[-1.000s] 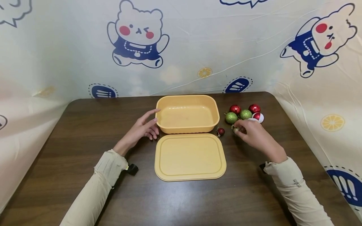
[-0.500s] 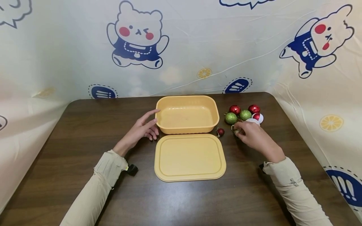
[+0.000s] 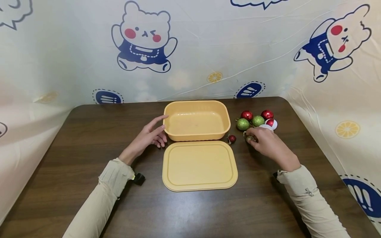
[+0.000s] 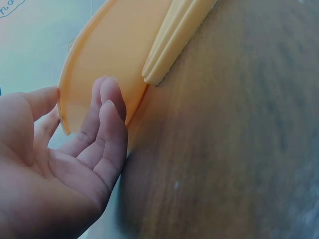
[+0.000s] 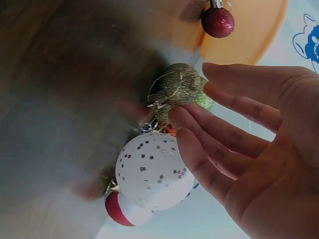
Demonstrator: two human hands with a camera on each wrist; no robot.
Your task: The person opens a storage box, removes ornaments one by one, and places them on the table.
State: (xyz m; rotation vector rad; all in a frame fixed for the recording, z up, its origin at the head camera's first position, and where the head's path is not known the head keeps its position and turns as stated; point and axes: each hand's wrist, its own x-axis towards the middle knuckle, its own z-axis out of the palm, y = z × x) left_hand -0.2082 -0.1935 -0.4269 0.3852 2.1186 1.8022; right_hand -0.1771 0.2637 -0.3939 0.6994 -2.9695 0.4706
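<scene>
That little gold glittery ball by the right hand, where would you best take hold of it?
Probably by its round body, pinched from above between thumb and fingertips. The gold glitter ball lies on the table at the near edge of the cluster, beside the white dotted ball, so its top and near side look freest. The right hand already touches it there. Its thin wire loop looks too fiddly to pinch.

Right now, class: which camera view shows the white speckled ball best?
The right wrist view: the white speckled ball fills the frame beside the right hand. In the head view it is only a white sliver behind that hand. The left wrist view misses it.
</scene>
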